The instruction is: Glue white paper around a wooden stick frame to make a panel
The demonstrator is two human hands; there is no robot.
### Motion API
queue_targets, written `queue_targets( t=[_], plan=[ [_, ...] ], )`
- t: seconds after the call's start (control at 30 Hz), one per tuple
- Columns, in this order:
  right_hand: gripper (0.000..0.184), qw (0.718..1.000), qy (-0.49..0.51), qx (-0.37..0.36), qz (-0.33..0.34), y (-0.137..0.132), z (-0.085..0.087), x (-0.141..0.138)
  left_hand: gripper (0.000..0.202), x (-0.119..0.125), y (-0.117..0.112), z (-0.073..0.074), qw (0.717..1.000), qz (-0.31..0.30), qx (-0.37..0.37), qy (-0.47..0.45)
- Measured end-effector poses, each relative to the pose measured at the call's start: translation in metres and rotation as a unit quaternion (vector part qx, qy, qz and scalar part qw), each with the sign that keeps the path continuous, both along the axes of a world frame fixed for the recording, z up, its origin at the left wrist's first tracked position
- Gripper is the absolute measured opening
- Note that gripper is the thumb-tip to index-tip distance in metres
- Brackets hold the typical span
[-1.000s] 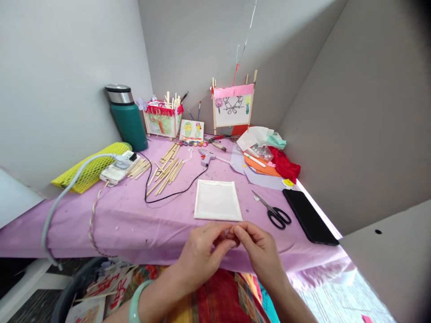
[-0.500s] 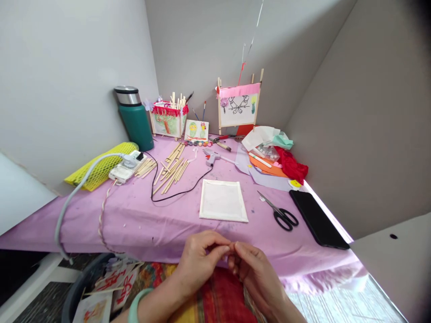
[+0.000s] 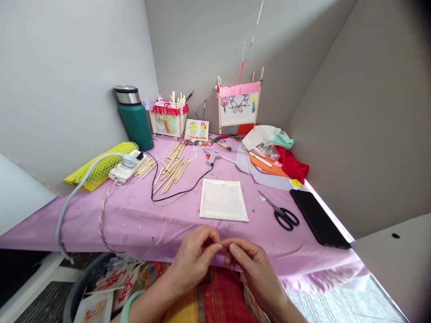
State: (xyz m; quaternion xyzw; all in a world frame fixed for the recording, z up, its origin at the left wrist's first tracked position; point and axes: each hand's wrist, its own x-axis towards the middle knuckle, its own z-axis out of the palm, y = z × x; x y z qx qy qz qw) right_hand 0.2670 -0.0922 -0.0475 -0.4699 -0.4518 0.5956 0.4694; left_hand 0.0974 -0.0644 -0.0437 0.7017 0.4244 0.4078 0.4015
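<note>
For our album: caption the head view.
Left hand and right hand touch fingertips near a white square panel on lilac cloth.

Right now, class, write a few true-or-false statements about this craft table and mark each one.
1. The scissors lie to the right of the white square panel. True.
2. The glue gun is in the left hand. False: it lies on the purple tablecloth, away from the left hand.
3. The green flask stands upright. True.
4. The black tablet rests on the white square panel. False: it lies apart from the panel, near the table's right edge.
</note>
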Motion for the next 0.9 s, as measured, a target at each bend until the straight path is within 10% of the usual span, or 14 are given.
queue_targets(
  t=[0.13,0.3,0.73,0.9],
  plan=[
    [0.021,0.981,-0.128,0.141,-0.041,0.012,0.013,-0.001,0.011,-0.015,0.007,0.001,0.995,0.092,0.031,-0.015],
    [0.039,0.872,-0.342,0.350,-0.005,0.040,0.022,-0.013,0.011,-0.031,0.020,0.003,0.952,0.203,0.204,0.108],
    [0.051,0.703,-0.532,0.468,0.062,0.064,0.016,-0.035,0.016,-0.018,0.040,-0.002,0.939,0.206,0.207,0.183],
    [0.049,0.778,-0.467,0.416,0.053,0.065,0.021,-0.026,0.017,-0.022,0.044,-0.002,0.948,0.202,0.178,0.170]
  ],
)
